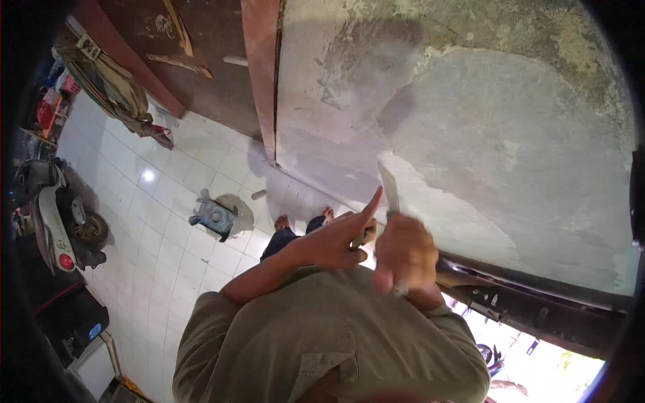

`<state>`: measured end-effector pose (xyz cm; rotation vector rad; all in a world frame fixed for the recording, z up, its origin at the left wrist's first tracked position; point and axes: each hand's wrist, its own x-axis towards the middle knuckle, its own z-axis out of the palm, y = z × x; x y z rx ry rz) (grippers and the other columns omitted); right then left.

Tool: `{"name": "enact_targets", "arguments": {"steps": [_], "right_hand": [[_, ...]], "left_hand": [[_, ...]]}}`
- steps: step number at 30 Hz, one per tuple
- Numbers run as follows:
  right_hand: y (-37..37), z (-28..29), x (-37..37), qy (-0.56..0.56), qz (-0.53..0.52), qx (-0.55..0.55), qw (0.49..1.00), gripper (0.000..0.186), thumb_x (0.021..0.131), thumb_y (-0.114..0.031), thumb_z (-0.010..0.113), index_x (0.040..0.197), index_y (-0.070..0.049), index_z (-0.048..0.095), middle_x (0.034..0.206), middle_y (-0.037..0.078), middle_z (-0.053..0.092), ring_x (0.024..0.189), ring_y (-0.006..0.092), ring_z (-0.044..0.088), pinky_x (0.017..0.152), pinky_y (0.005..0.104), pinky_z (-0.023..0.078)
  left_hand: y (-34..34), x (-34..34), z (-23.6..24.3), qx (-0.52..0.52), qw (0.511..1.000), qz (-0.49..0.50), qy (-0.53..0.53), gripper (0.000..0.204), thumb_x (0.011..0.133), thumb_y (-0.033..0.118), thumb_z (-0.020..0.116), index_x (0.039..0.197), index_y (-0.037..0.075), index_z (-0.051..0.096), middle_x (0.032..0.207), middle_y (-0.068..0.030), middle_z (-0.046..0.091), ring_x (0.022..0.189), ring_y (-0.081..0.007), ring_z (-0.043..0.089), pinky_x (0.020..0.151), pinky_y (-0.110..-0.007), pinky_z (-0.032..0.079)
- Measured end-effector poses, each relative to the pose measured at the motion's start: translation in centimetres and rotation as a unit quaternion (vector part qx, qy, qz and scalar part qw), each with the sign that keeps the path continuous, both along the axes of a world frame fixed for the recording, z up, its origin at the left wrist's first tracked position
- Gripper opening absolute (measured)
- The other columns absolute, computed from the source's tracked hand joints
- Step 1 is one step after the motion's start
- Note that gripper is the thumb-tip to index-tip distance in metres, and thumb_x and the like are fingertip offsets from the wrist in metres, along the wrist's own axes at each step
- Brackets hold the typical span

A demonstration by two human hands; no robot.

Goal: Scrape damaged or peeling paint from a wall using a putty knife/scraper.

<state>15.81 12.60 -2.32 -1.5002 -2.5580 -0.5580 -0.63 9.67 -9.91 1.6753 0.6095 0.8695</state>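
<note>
My right hand is wrapped round the handle of a putty knife, its thin pale blade pointing up against the wall. The hand is slightly blurred. Just left of it is my left hand, with the index finger stretched toward the blade and the other fingers partly bent and spread. Nothing clearly shows in its grasp. The plastered wall fills the upper right. A smooth pale grey coat covers much of it, with rougher, darker patches along its upper part.
A small blue-grey, plaster-stained stool or container stands on the white tiled floor. A motorbike is parked at the left. Cloth hangs near the brown door frame. A dark ledge runs below the wall, over a bright opening.
</note>
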Motion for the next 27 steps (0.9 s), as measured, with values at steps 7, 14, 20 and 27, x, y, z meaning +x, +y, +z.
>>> {"name": "enact_targets", "arguments": {"steps": [7, 14, 20, 27], "right_hand": [[-1.6, -6.2, 5.9, 0.131, 0.106, -0.082, 0.982, 0.018, 0.082, -0.013, 0.071, 0.067, -0.005, 0.064, 0.072, 0.005, 0.065, 0.064, 0.0249, 0.065, 0.062, 0.0363, 0.051], [2.0, 3.7, -0.3, 0.408, 0.415, -0.090, 0.808, 0.042, 0.089, -0.016, 0.070, 0.054, -0.008, 0.048, 0.052, 0.002, 0.047, 0.044, 0.0184, 0.047, 0.048, 0.0331, 0.040], [2.6, -3.3, 1.1, 0.522, 0.323, -0.240, 0.752, 0.022, 0.075, 0.000, 0.069, 0.060, -0.006, 0.054, 0.061, 0.005, 0.053, 0.054, 0.0236, 0.054, 0.058, 0.0335, 0.049], [2.1, 2.3, -0.5, 0.429, 0.426, -0.046, 0.796, 0.027, 0.069, -0.008, 0.075, 0.060, -0.009, 0.049, 0.061, 0.002, 0.045, 0.053, 0.0186, 0.050, 0.050, 0.0329, 0.038]], "left_hand": [[0.4, -0.6, -0.3, -0.019, 0.999, -0.024, 0.024, 0.115, 0.074, 0.003, 0.060, 0.157, 0.006, -0.020, 0.085, -0.0055, 0.051, 0.077, -0.0212, 0.049, 0.088, -0.041, 0.040], [-0.2, -0.8, -0.6, -0.085, 0.993, -0.073, 0.034, 0.112, 0.078, 0.007, 0.060, 0.159, 0.011, -0.019, 0.089, -0.0076, 0.051, 0.089, -0.0293, 0.055, 0.120, -0.055, 0.014], [0.6, -1.0, -0.4, -0.126, 0.973, -0.162, 0.100, 0.113, 0.079, 0.012, 0.062, 0.158, 0.012, -0.019, 0.103, -0.0120, 0.055, 0.112, -0.0373, 0.056, 0.122, -0.057, 0.011], [0.1, -1.6, 0.2, -0.158, 0.971, -0.119, 0.132, 0.073, 0.078, 0.020, 0.068, 0.145, 0.005, 0.041, 0.135, -0.0191, 0.053, 0.131, -0.0370, 0.049, 0.112, -0.042, 0.035]]}}
